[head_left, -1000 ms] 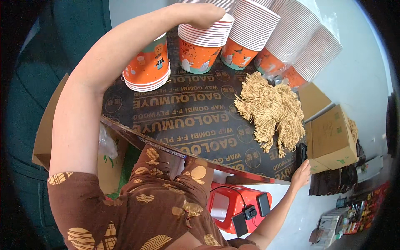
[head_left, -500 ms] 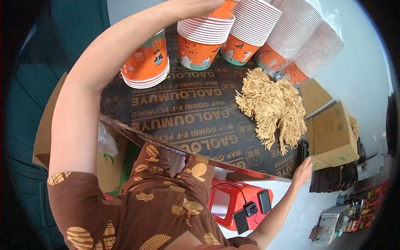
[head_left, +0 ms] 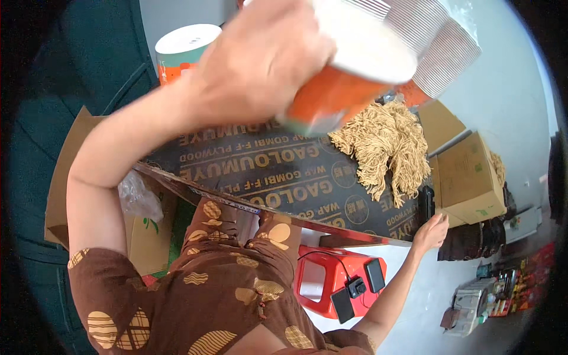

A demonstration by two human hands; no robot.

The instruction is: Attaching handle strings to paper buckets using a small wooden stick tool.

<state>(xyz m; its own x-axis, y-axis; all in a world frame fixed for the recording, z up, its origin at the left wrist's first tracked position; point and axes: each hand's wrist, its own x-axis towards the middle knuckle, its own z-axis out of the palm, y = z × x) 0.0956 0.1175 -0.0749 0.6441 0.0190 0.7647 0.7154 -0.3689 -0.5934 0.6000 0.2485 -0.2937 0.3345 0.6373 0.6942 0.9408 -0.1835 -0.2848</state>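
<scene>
My left hand [head_left: 266, 59], smeared by motion, is closed on the rim of an orange paper bucket [head_left: 334, 94] with a white inside and a green band at its base. The bucket is held tilted in the air above the dark plywood table [head_left: 254, 177]; the hand hides part of it. At the table's near right corner rests my right hand [head_left: 431, 232], fingers curled beside a black object [head_left: 426, 203]. What it grips, if anything, is hidden. Upside down at the far left stands another orange bucket [head_left: 171, 74], partly behind my left arm.
Tall stacks of nested white-rimmed buckets [head_left: 447, 59] stand at the back right. A heap of tan yarn strands [head_left: 384, 148] lies on the table. Cardboard boxes [head_left: 470, 174] flank both sides. Below the front edge, a red stool [head_left: 319, 272] bears black devices.
My left hand has come down and nearer from the far stacks, bringing a bucket over the table. The right hand stays at the corner.
</scene>
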